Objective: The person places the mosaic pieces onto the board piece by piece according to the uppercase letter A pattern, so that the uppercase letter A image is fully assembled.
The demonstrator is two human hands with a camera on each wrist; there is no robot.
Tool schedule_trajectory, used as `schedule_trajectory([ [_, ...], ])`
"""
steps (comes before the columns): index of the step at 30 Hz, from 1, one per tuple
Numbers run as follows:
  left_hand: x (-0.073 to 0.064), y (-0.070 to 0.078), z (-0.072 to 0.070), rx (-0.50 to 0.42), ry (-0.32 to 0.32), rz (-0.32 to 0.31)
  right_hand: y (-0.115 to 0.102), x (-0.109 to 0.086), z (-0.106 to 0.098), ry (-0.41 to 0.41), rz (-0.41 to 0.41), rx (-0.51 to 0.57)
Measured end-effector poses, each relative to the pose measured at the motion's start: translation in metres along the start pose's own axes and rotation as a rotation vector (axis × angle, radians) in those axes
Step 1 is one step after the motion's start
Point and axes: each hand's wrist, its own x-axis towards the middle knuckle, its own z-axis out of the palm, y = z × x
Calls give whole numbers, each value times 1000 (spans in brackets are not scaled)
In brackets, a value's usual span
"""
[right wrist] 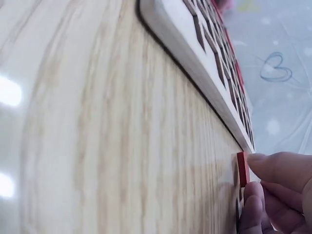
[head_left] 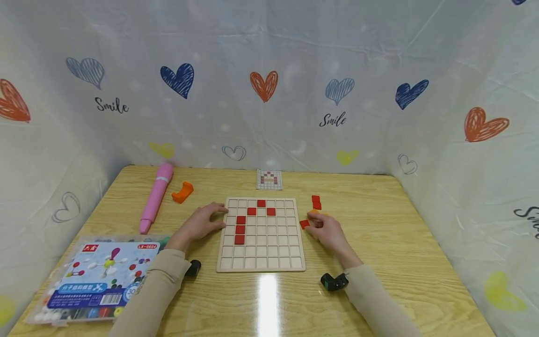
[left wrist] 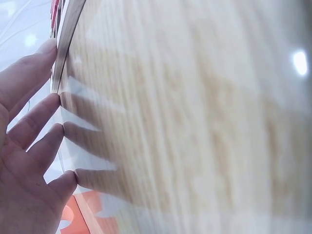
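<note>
A wooden grid board (head_left: 261, 264) lies flat on the table, several red square tiles (head_left: 240, 229) set in its cells. My left hand (head_left: 201, 223) is at the board's left edge, thumb and fingers spread; in the left wrist view the fingertips (left wrist: 54, 100) rest along the board's side and the tabletop. Just off the right edge, my right hand (head_left: 326, 230) pinches a loose red tile (right wrist: 243, 169) between thumb and finger, low at the table. Beyond that hand lie two more red tiles (head_left: 316, 202), with orange pieces (head_left: 313, 212) partly hidden by its fingers.
A small printed pattern card (head_left: 269, 179) lies behind the board. To the left are a pink microphone-shaped stick (head_left: 156, 199), an orange curved piece (head_left: 182, 192) and a clear plastic case (head_left: 101, 276) of coloured balls, partly behind the left forearm. A patterned curtain (head_left: 269, 126) surrounds the table.
</note>
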Motion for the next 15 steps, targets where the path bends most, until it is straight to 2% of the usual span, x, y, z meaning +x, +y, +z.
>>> schedule_trajectory([
  [15, 0, 0, -1, 18, 4, 4, -4, -1, -1, -21, -64, -48],
])
